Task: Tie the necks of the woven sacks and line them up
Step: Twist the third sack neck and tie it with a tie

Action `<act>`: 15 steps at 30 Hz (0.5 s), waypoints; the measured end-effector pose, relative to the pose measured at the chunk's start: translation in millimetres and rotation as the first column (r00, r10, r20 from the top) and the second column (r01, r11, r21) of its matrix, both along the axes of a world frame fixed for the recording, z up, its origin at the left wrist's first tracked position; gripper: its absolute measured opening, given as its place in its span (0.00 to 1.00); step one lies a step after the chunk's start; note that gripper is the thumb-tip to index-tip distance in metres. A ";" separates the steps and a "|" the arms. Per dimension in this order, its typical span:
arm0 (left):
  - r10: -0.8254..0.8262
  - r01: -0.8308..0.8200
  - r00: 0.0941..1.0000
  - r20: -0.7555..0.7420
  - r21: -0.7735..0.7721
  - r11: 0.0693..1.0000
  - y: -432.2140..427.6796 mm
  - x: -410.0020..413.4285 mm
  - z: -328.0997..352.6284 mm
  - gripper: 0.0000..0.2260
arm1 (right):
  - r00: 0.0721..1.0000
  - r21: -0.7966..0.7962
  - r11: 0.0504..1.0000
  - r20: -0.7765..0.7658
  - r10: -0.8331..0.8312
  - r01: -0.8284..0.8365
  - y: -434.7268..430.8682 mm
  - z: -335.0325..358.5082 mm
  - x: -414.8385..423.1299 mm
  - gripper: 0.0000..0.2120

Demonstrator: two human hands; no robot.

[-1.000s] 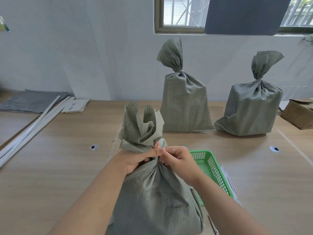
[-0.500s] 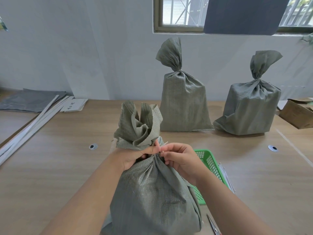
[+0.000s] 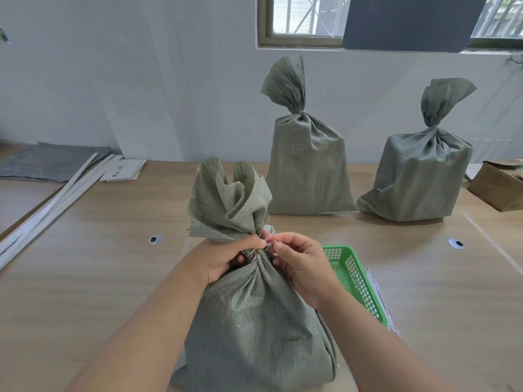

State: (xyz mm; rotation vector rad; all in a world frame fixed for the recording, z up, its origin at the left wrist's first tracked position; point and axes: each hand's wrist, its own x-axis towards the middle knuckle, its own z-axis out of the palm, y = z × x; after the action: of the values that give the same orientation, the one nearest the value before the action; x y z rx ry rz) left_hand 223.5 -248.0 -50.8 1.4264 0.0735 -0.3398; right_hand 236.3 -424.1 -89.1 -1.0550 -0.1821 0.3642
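A grey-green woven sack (image 3: 254,329) stands upright in front of me, its neck gathered and its top flaring open above. My left hand (image 3: 223,256) grips the gathered neck from the left. My right hand (image 3: 300,258) pinches the ends of a thin pale tie (image 3: 268,241) that wraps the neck. Two more woven sacks stand at the back of the wooden table (image 3: 85,278) with their necks cinched: a tall sack (image 3: 307,165) in the middle and a squat sack (image 3: 421,176) to its right.
A green plastic basket (image 3: 353,275) lies just right of the near sack, with papers under its far side. White strips (image 3: 53,199) and a flat grey sheet (image 3: 48,162) lie at the left. A cardboard box (image 3: 501,185) sits at the right edge.
My view has shifted slightly. My right hand has drawn a little away from the neck, and the pale tie ends now show between my fingertips.
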 end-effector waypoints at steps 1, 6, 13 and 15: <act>0.001 -0.002 1.000 0.005 0.002 1.000 -0.6 0.4 -0.8 0.12 | 1.000 0.020 1.000 -0.002 -0.006 0.006 1.2 -0.4 -0.2 0.05; 0.013 -0.012 1.000 0.013 -0.010 1.000 1.8 1.8 -3.6 0.12 | 0.999 0.078 0.997 -0.041 -0.027 0.030 5.5 -4.5 -0.1 0.04; 0.003 -0.003 1.000 0.000 0.120 0.993 -1.3 1.9 2.9 0.09 | 0.999 0.099 0.994 -0.026 -0.044 0.047 8.9 -2.3 0.6 0.11; -0.008 0.006 1.000 0.014 0.156 0.988 -2.3 2.9 2.3 0.09 | 0.999 0.102 0.994 0.005 -0.044 0.044 9.5 -0.4 0.0 0.06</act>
State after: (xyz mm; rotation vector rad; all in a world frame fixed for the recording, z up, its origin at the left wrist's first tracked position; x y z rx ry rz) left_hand 226.4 -250.3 -48.5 1.5847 0.0848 -0.3356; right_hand 236.3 -414.6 -89.5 -0.9582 -0.1816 0.3084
